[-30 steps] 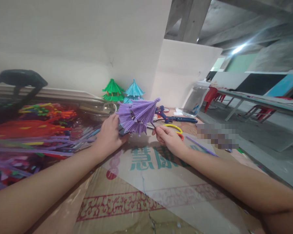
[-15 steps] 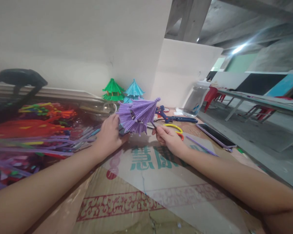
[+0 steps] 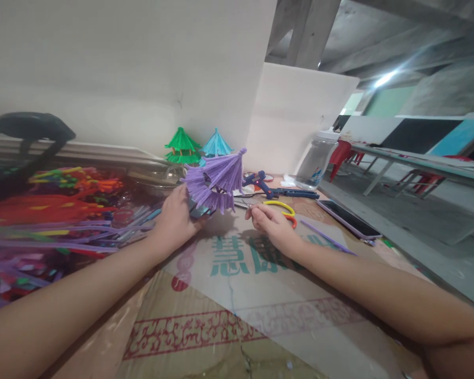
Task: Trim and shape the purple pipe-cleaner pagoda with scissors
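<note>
My left hand (image 3: 177, 215) is closed round the lower side of a purple two-tier pavilion model (image 3: 217, 179) made of fuzzy pipe cleaners. The model leans, with its knobbed peak to the upper right; a bluish base shows partly by my fingers. To the right of it, my right hand (image 3: 270, 223) is apart from the model, thumb and fingers pinched together. Whatever they hold is too small to make out. Just behind that hand lie scissors (image 3: 282, 205) with yellow and orange handles. A purple pipe cleaner (image 3: 327, 237) rests to its right.
Green (image 3: 181, 145) and blue (image 3: 216, 143) models stand against the wall. A glue gun (image 3: 263, 184), a clear bottle (image 3: 316, 160) and a phone (image 3: 349, 218) are at the back and right. Colourful pipe cleaners (image 3: 75, 231) cover the left side. Printed cardboard (image 3: 221, 289) lies in front.
The purple model has moved slightly left and up in my left hand, away from my right hand. The dark tip seen earlier between my right fingers and the model no longer shows.
</note>
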Tool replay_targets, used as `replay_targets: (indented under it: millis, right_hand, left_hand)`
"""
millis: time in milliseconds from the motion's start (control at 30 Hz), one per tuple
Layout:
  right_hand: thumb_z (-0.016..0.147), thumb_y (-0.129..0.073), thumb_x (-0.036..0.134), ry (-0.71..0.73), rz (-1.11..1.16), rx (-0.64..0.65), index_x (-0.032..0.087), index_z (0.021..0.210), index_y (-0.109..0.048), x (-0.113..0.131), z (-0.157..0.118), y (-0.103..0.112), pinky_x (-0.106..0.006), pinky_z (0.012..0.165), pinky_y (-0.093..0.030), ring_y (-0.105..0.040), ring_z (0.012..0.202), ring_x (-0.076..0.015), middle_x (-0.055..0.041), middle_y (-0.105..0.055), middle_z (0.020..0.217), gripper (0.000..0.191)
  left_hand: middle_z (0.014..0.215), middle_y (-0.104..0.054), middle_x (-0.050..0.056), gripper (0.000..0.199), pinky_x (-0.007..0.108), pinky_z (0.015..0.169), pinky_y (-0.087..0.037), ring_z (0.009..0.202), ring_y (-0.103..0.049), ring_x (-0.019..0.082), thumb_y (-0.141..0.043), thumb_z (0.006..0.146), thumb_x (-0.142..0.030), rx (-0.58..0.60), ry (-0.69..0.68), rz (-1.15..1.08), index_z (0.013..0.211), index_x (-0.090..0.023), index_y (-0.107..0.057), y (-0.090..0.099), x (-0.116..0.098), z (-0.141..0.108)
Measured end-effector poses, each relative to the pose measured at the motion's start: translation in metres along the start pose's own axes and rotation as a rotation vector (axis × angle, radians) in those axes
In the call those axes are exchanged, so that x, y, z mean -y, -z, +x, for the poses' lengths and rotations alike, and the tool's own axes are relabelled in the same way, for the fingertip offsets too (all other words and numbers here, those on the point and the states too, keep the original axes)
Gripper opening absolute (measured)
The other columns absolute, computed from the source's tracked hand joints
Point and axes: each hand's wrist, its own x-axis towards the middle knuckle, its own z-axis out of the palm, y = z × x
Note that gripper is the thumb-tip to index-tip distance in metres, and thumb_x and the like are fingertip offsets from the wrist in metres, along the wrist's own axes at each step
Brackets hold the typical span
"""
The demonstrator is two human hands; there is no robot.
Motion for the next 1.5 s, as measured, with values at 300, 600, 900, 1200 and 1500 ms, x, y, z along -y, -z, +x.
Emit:
replay_targets:
  millis: [300,600,900,1200,1500]
  right_hand:
    - [0.087,-0.068,0.093,-0.018,0.069,-0.075,0.022,0.087,-0.066,-0.0012,0.0025,0.0012,-0.031,0.052,-0.024,-0.030,0.056,-0.0130,0.0083,-0.038,0.060,0.071]
    - [0.084,-0.070,0.095,-0.038,0.092,-0.042,0.022,0.084,-0.065,-0.0017,0.0036,0.0011,-0.030,0.051,-0.023,-0.030,0.055,-0.0126,0.0084,-0.039,0.058,0.072]
    - [0.087,-0.068,0.091,-0.043,0.074,-0.028,0.023,0.084,-0.064,-0.0003,0.0032,0.0012,-0.031,0.051,-0.022,-0.031,0.054,-0.0127,0.0084,-0.039,0.058,0.069]
    - [0.090,-0.067,0.088,-0.053,0.033,-0.048,0.024,0.084,-0.063,-0.0011,0.0042,0.0011,-0.031,0.052,-0.022,-0.032,0.055,-0.0134,0.0078,-0.038,0.058,0.065]
    - [0.089,-0.067,0.090,-0.050,0.077,-0.044,0.023,0.088,-0.064,-0.0008,0.0016,0.0015,-0.031,0.053,-0.025,-0.031,0.057,-0.0133,0.0075,-0.039,0.061,0.067]
  left_hand:
    - [0.153,-0.062,0.024,0.071,0.064,0.120,-0.052,0.145,-0.059,0.046,-0.077,0.093,-0.041,0.020,-0.026,0.087,0.153,-0.015,-0.051,0.0029,0.0019,-0.0019]
    - [0.153,-0.061,0.026,0.072,0.065,0.119,-0.053,0.148,-0.057,0.046,-0.075,0.093,-0.040,-0.002,-0.057,0.075,0.154,-0.013,-0.048,0.0012,0.0008,-0.0030]
    - [0.152,-0.061,0.028,0.073,0.065,0.120,-0.052,0.145,-0.058,0.047,-0.074,0.094,-0.040,0.022,-0.043,0.096,0.154,-0.010,-0.048,0.0039,-0.0012,-0.0031]
    - [0.155,-0.059,0.024,0.075,0.065,0.123,-0.050,0.148,-0.056,0.045,-0.074,0.092,-0.041,0.011,-0.014,0.058,0.157,-0.016,-0.048,0.0011,0.0007,-0.0032]
    - [0.156,-0.059,0.027,0.075,0.065,0.123,-0.049,0.148,-0.056,0.046,-0.072,0.095,-0.044,0.039,-0.009,0.091,0.157,-0.013,-0.046,0.0039,-0.0018,-0.0021]
